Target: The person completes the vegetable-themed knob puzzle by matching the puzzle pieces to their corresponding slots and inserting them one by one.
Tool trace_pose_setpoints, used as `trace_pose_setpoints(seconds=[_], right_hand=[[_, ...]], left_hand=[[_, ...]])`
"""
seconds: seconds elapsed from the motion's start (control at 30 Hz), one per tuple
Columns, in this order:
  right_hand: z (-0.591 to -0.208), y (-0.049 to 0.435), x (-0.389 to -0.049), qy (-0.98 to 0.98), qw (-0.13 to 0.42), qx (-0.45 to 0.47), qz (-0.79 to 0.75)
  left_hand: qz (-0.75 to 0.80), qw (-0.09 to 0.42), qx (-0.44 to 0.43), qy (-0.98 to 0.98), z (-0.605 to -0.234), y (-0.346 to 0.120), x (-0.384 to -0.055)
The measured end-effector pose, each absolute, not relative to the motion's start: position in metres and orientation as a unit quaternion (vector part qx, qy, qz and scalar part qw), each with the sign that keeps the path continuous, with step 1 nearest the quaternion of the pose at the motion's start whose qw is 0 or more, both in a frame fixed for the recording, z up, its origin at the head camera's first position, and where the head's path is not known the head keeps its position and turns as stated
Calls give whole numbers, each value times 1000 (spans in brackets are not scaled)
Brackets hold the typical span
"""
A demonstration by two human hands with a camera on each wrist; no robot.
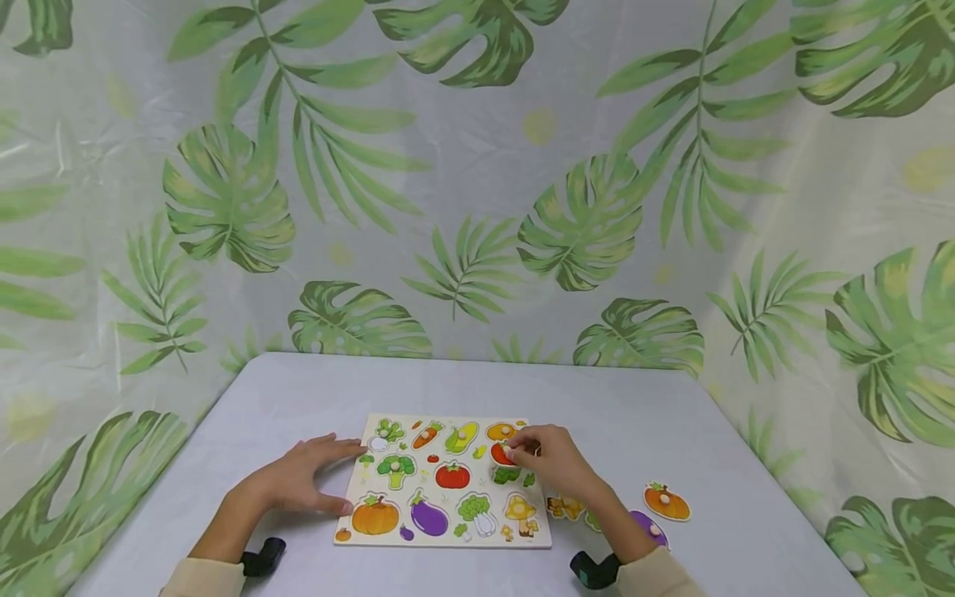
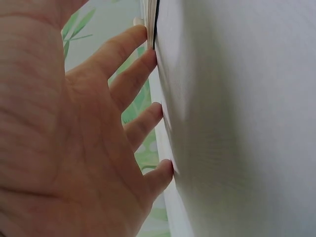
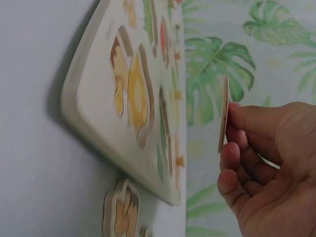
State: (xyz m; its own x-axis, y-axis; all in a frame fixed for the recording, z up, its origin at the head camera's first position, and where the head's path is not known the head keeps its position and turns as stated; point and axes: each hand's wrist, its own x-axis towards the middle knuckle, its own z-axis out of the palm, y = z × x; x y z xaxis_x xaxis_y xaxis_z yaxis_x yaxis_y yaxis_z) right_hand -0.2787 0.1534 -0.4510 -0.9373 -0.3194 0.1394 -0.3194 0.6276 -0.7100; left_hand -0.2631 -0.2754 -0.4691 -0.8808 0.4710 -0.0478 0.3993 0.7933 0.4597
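Observation:
A flat wooden vegetable puzzle board lies on the table between both hands. My right hand pinches a red tomato puzzle piece above the board's right part. That same tomato piece appears edge-on in the right wrist view, raised off the board, its knob hidden by the fingers. At the board's left side my left hand is spread, thumb at the lower left edge and a fingertip at the upper left. In the left wrist view, fingertips meet the board's edge and the others touch the tabletop.
Loose pieces lie right of the board: a pumpkin piece, a purple eggplant piece partly behind the right forearm, and a mushroom piece near the board's edge. A leaf-patterned curtain hangs behind the white table.

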Motion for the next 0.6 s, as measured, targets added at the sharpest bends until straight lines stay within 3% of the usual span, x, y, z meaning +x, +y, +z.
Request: trace_pose_setpoints(seconds=[0.23, 0.6], right_hand=[[-454, 130, -281, -904, -18, 188, 383], [-464, 103, -282, -892, -39, 206, 401]], left_hand=[[183, 47, 244, 951, -472, -276, -265], [183, 46, 239, 953, -471, -275, -264]])
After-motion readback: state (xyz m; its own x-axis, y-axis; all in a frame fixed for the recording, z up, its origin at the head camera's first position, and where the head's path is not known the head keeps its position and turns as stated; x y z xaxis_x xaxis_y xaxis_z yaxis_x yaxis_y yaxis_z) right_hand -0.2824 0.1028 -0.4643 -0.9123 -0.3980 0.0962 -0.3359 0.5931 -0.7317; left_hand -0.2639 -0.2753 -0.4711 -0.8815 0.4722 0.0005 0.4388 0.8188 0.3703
